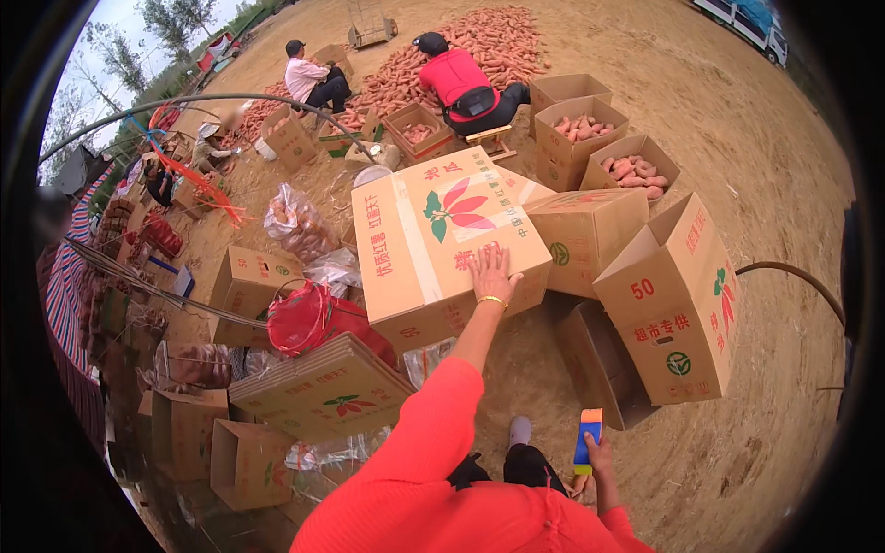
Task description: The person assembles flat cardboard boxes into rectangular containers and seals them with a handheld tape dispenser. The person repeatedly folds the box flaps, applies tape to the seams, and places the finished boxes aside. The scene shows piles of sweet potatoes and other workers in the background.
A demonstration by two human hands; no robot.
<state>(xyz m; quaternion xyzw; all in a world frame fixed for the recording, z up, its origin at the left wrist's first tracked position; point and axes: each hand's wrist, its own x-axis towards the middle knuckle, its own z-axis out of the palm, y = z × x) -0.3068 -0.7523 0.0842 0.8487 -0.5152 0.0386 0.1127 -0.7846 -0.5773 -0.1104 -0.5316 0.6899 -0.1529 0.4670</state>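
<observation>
Dirt ground (pixel 765 175) spreads beneath everything, with a heap of sweet potatoes (pixel 489 41) lying well beyond the work. The largest thing at hand is the closed cardboard carton (pixel 447 253), straight ahead of the person; what carries it is hidden. An open-topped carton (pixel 668 313) stands to its right, and a stack of flattened cartons (pixel 318 387) leans near its lower left. Along the closed carton's top a pale tape strip (pixel 415 240) runs from far edge to near edge, pointing away from the person; fisheye bending leaves the top's longer side uncertain. The left grip (pixel 493 274) is much the nearer: it rests palm down on the lid, right of the strip and close to the near edge, fingers spread apart and clamped on nothing. The right grip (pixel 600 456) is low at the person's right side, wrapped round a blue-and-orange block (pixel 588 433), possibly a tape dispenser; from there the closed carton lies forward and left, well apart. Smallest is a yellow bracelet (pixel 491 300) on the left wrist.
</observation>
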